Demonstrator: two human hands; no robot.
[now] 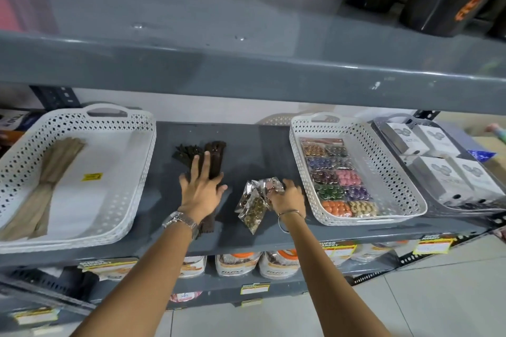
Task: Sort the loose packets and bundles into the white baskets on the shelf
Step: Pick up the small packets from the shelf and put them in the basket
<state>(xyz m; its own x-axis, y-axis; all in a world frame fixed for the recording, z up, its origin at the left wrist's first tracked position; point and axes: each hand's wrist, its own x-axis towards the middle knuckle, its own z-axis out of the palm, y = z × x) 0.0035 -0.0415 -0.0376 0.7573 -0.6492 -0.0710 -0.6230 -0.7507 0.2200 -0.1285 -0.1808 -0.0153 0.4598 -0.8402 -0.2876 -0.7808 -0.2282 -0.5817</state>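
Both forearms reach in from the near edge toward the middle grey shelf point(246, 238). On it, the right hand point(287, 194) is clenched on a cluster of clear packets point(253, 206) of small dark and gold pieces, which lie on the shelf just left of the right white basket point(410, 200). The left hand point(201, 186) lies flat with fingers spread on a brown bundle point(215, 157) of narrow strips; it presses rather than grips. A darker bundle point(186, 153) lies touching it on the left.

Judging by how things lie, the sort is partly done. The left white basket point(131, 200) already holds a tan bundle point(52, 172) along its left side, with most of its floor bare. The right basket holds a flat pack of coloured pieces point(336, 180) in compartments. Left to do, it seems: the packets, likely bound for the right basket, and the two dark bundles, likely for the left. Farther right, a clear tray point(383, 128) of white boxes point(438, 161) looks outside the job.
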